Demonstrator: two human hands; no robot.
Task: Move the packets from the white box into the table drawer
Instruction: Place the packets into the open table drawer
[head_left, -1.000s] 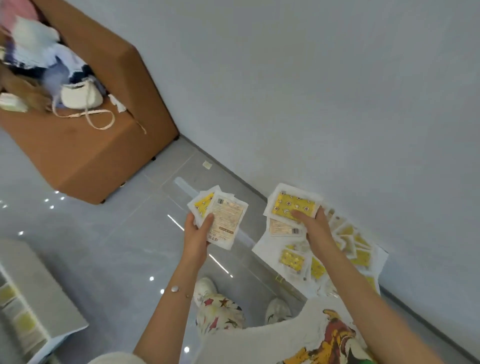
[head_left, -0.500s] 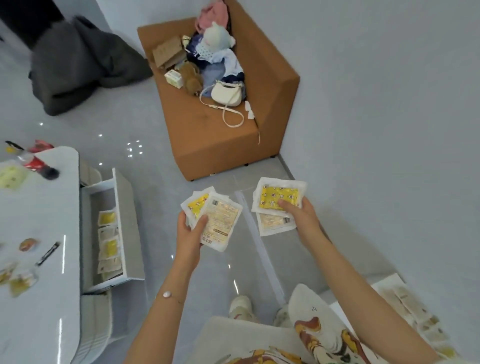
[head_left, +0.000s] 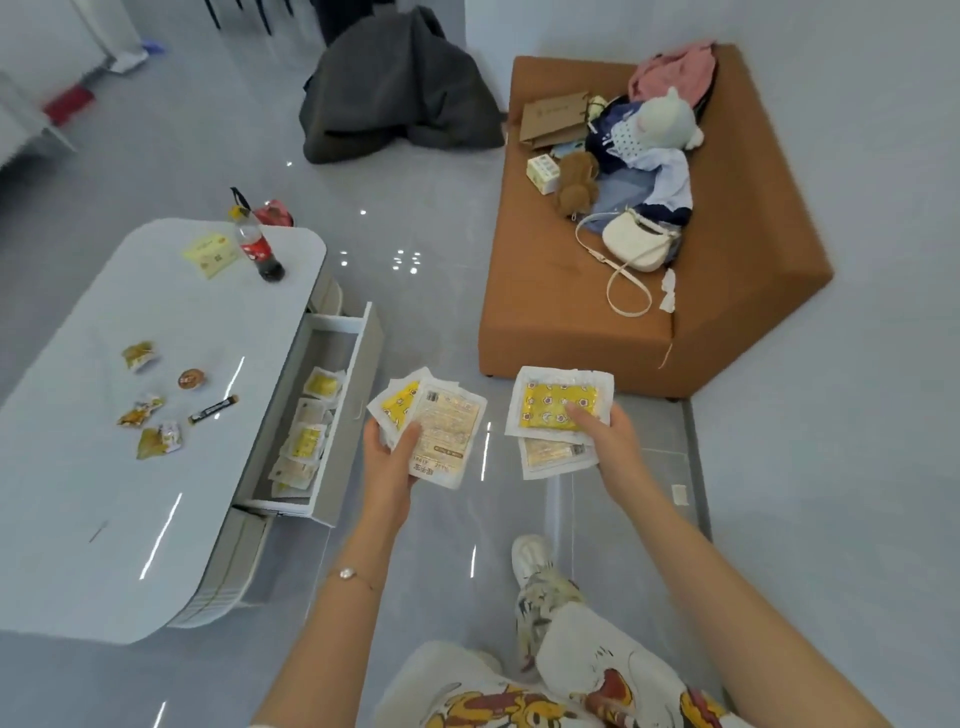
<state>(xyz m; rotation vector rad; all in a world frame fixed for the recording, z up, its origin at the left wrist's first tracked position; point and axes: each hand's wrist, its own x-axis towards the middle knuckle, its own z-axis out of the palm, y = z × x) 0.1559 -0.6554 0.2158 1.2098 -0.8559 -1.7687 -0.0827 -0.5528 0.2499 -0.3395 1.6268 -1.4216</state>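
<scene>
Person stands between table (head_left: 104, 493) and sofa (head_left: 571, 322), both hands raised over the floor, off the table's drawer-side edge. Left hand (head_left: 387, 460) grips left packets (head_left: 449, 434), a small fan, the front one print side up, a yellow face peeking behind; thumb pressed flat across the front, the other fingers curled behind, mostly hidden. Right hand (head_left: 608, 444) pinches right packets (head_left: 558, 402), two of them, yellow-faced one on top, pale one below and sticking out toward the person; thumb on the yellow face, fingers underneath, can't tell how they lie. The two handfuls are near each other, not touching.

Drawer (head_left: 366, 358) is pulled open from the table edge facing the sofa; drawer packets (head_left: 306, 439) lie inside in a loose overlapping row along its length, some yellow side up; the far end of the drawer floor is bare. Left packets are just beside the drawer front, above floor level.

On the table: bottle (head_left: 257, 249) upright at the far corner by the drawer side; yellow card (head_left: 210, 253) just beside it; wrappers (head_left: 150, 415) scattered mid-table; small round tub (head_left: 191, 379) and dark stick (head_left: 213, 409) near them. Sofa holds a white bag (head_left: 636, 244), clothes and toys. Dark cloth heap (head_left: 400, 88) on the floor beyond.
</scene>
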